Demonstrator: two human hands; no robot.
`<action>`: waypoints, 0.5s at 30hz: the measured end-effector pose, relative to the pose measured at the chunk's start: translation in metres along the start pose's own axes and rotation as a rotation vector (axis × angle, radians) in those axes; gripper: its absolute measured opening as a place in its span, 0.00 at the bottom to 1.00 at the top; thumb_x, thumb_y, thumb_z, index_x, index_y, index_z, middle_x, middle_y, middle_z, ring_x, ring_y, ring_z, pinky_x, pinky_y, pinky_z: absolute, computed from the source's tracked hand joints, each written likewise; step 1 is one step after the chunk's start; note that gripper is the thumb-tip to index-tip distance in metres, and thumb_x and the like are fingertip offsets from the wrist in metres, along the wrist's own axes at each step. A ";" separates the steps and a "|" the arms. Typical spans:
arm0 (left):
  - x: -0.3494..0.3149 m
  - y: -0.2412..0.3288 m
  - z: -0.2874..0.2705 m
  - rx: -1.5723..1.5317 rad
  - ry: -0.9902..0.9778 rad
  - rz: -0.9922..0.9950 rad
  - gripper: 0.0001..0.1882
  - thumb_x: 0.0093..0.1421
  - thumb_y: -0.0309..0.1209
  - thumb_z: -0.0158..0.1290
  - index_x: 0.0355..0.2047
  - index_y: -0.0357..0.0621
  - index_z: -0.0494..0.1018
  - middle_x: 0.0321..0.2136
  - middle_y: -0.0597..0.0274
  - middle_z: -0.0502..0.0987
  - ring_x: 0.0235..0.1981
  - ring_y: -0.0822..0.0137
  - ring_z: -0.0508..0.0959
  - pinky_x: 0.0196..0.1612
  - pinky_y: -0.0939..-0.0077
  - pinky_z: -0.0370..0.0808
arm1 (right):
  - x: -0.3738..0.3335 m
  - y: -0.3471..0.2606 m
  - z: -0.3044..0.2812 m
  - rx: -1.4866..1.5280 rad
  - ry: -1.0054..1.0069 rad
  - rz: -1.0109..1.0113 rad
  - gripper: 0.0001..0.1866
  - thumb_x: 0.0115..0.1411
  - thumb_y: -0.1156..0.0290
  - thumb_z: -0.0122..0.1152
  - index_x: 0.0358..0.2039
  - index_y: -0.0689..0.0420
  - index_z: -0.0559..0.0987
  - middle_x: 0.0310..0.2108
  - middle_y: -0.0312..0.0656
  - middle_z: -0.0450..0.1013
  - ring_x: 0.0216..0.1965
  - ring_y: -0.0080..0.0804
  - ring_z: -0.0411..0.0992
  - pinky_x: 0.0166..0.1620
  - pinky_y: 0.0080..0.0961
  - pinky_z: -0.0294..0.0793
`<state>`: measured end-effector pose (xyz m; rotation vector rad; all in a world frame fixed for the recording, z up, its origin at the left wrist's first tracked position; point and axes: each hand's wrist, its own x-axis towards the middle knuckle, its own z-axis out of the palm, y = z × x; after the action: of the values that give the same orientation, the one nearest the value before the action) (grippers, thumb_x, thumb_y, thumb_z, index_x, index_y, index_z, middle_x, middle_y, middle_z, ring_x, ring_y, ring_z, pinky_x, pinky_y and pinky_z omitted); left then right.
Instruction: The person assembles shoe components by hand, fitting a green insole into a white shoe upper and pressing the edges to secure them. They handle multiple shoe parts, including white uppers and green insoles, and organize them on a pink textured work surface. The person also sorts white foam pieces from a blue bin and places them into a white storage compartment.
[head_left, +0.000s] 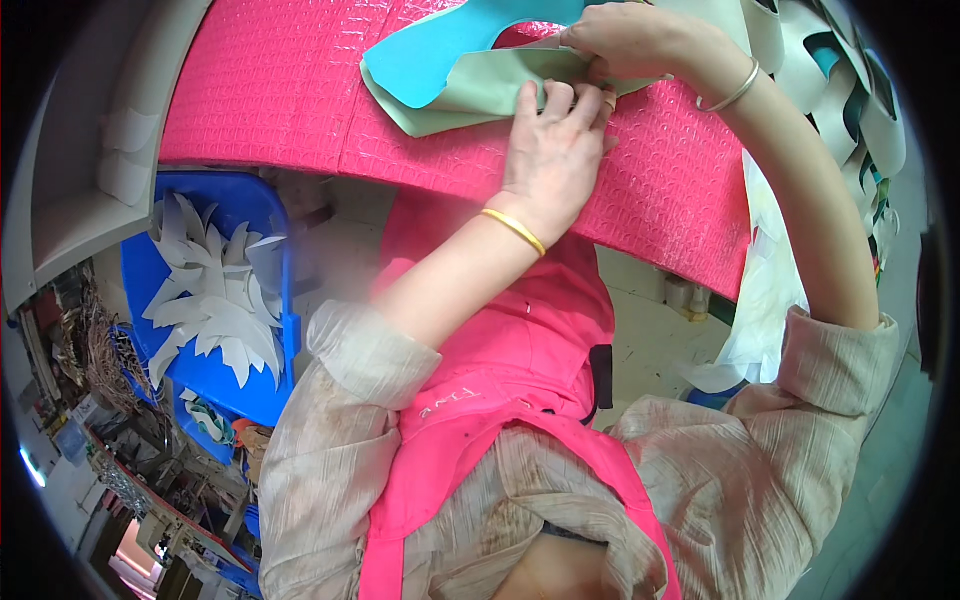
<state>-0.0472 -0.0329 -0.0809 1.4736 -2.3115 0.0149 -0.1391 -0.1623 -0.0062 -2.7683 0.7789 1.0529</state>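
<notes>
A pale green, leather-like cut piece (425, 122) lies on the pink table, with a curved bright blue piece (418, 60) over its left part. My left hand (557, 150) presses down on the green piece near the table's front edge, its fingers spread and slightly bent. At the far right end of the pieces, my right hand (640, 42) is closed, its fingers pinching the edge of the green piece. What lies under the right fingers is partly hidden.
The quilted pink table cover (265, 90) spreads beneath the work. Curved white and green cut pieces (835, 90) are heaped at the right. A blue bin (262, 395) at the lower left holds several white pointed pieces (215, 310). A pink apron (480, 350) covers my front.
</notes>
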 end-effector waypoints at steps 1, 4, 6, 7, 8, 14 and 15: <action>0.001 -0.001 0.003 -0.009 0.058 0.018 0.20 0.51 0.37 0.52 0.45 0.46 0.69 0.39 0.61 0.67 0.44 0.61 0.65 0.51 0.64 0.62 | 0.001 0.001 0.000 -0.018 0.005 -0.025 0.14 0.44 0.62 0.61 0.25 0.61 0.78 0.25 0.51 0.74 0.30 0.46 0.74 0.33 0.34 0.73; 0.003 -0.002 0.011 -0.071 0.132 0.039 0.20 0.51 0.37 0.51 0.44 0.46 0.69 0.38 0.61 0.68 0.42 0.61 0.66 0.52 0.65 0.61 | -0.003 0.010 0.007 -0.053 0.032 -0.067 0.13 0.46 0.63 0.58 0.24 0.61 0.77 0.25 0.50 0.74 0.28 0.46 0.74 0.32 0.34 0.73; 0.006 0.000 0.009 -0.152 0.059 0.003 0.20 0.51 0.36 0.51 0.44 0.43 0.69 0.40 0.60 0.68 0.42 0.60 0.66 0.53 0.66 0.59 | -0.001 0.009 0.010 -0.061 0.027 -0.002 0.12 0.48 0.64 0.56 0.24 0.61 0.77 0.25 0.50 0.74 0.28 0.45 0.74 0.31 0.34 0.73; 0.009 0.005 0.011 -0.080 0.078 0.011 0.20 0.51 0.36 0.51 0.44 0.42 0.69 0.40 0.61 0.68 0.41 0.61 0.66 0.53 0.66 0.60 | -0.002 0.009 0.011 -0.066 0.023 0.033 0.11 0.49 0.64 0.54 0.24 0.60 0.77 0.24 0.49 0.74 0.27 0.45 0.74 0.30 0.34 0.73; 0.012 0.011 0.015 -0.009 0.097 0.019 0.21 0.51 0.36 0.51 0.44 0.41 0.69 0.40 0.61 0.68 0.41 0.61 0.66 0.53 0.66 0.60 | -0.005 0.009 0.010 -0.045 0.050 0.045 0.11 0.49 0.65 0.53 0.24 0.60 0.77 0.25 0.49 0.74 0.27 0.44 0.74 0.30 0.34 0.73; 0.017 0.014 0.029 -0.127 0.189 0.038 0.19 0.50 0.35 0.51 0.42 0.41 0.70 0.36 0.64 0.68 0.36 0.65 0.66 0.44 0.68 0.63 | -0.008 0.014 0.022 -0.251 0.094 -0.067 0.10 0.51 0.66 0.51 0.26 0.59 0.77 0.24 0.45 0.75 0.25 0.42 0.73 0.28 0.33 0.72; 0.021 0.017 0.027 -0.106 0.186 0.025 0.18 0.50 0.35 0.51 0.41 0.41 0.71 0.36 0.64 0.68 0.36 0.65 0.66 0.44 0.69 0.63 | -0.012 0.010 0.016 -0.121 0.150 0.029 0.11 0.51 0.66 0.52 0.27 0.59 0.77 0.24 0.45 0.75 0.25 0.42 0.73 0.28 0.32 0.72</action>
<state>-0.0785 -0.0495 -0.0957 1.3323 -2.1471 0.0341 -0.1614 -0.1619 -0.0091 -2.9763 0.7997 0.9348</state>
